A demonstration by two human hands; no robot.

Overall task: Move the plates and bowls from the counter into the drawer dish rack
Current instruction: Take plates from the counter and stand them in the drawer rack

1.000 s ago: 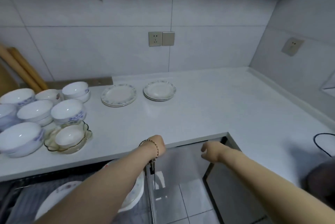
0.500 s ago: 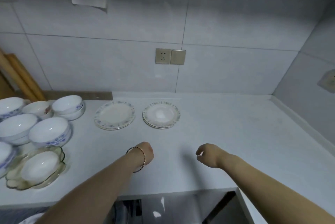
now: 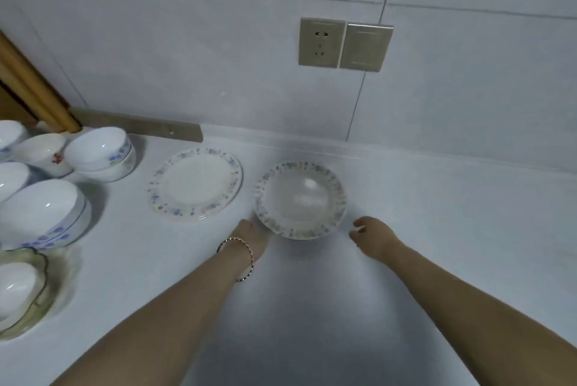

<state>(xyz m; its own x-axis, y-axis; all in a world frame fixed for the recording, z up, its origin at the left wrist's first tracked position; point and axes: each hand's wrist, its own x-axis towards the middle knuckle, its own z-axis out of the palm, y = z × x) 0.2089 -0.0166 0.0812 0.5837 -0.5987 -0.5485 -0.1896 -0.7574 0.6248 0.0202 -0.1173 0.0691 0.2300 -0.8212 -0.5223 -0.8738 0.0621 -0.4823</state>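
Observation:
Two flower-rimmed white plates lie near the back of the white counter: a left plate stack and a right plate stack. My left hand, a bracelet on its wrist, touches the near left edge of the right plate stack; its fingers are mostly hidden. My right hand hovers just right of that stack, fingers curled apart, holding nothing. Several white bowls with blue patterns crowd the counter's left side. The drawer dish rack is out of view.
A glass scalloped dish holding a small white bowl sits at the near left. Wooden poles lean in the back left corner. A wall socket and switch are on the tiled wall behind the plates.
Both hands have moved from the drawer edge forward over the counter to either side of the right plate stack. The view has lifted, so the drawer has dropped out of sight.

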